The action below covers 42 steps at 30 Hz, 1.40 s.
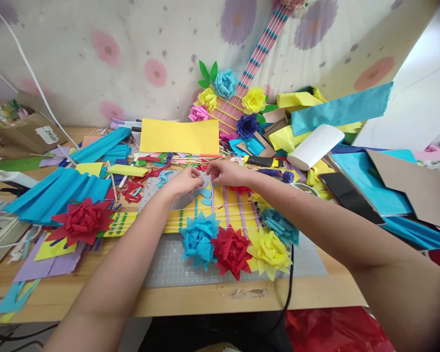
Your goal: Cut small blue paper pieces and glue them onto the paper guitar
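My left hand (186, 182) and my right hand (223, 173) are close together over the middle of the desk, fingers pinched. Whatever is between their fingertips is too small to make out. Just below them lie small light-blue petal shapes (206, 197). Under my forearms stretches a yellow paper guitar (172, 218) with white strings and green and purple strips. Along its near edge sit a blue flower (200, 240), a red flower (232, 250) and a yellow flower (270, 252). Another red flower (82, 221) is at its left end.
A grey cutting mat (168, 271) lies beneath the guitar. Yellow card (179, 137) and a pink guitar (238, 95) stand at the back. Blue crepe paper (60, 190) is at left; a phone (352, 197), a white roll (316, 146) and glue tubes (276, 175) are at right.
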{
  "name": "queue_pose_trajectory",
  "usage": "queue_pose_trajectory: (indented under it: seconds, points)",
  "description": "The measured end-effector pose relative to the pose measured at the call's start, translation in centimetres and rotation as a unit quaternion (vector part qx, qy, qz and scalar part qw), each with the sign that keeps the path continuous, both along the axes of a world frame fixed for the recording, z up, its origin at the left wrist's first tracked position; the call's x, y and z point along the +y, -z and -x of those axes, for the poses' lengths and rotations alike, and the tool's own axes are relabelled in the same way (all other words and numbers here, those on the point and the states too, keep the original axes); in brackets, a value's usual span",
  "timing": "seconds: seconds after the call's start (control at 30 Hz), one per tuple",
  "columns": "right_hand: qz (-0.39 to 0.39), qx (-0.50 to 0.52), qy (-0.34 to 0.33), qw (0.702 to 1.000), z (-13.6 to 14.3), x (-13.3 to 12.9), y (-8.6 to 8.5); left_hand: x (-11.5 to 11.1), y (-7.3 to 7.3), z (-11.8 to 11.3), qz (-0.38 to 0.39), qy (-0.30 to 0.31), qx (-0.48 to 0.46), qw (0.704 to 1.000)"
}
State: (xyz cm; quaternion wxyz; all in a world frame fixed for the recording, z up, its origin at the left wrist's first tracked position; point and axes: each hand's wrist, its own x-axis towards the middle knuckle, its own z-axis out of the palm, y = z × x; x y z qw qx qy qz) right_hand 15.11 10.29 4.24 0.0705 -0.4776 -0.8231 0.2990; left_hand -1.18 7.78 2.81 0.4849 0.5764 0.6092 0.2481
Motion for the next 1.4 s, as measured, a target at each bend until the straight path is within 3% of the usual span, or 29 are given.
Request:
queue_pose_trajectory:
  seconds: [0.23, 0.4, 0.57, 0.87, 1.4]
  points:
    - [0.019, 0.043, 0.013, 0.999, -0.2, 0.3, 0.7, 2.1, -0.3, -0.6, 0.038, 0.092, 0.036, 0.994]
    - [0.016, 0.035, 0.014, 0.999, -0.3, 0.0, 0.1, 3.7, 0.3, -0.3, 0.041, 0.17, 0.034, 0.984]
    - [0.003, 0.029, 0.011, 1.0, -0.4, -0.3, -0.3, 4.4, 0.0, 0.0, 0.038, 0.245, 0.005, 0.969]
    - [0.001, 0.018, 0.016, 1.0, -0.5, -0.3, -0.5, 5.0, 0.2, 0.1, 0.052, 0.287, -0.009, 0.956]
    - [-0.001, 0.036, 0.001, 0.999, -0.6, -0.3, -0.3, 5.4, 0.5, -0.2, 0.085, 0.288, -0.045, 0.953]
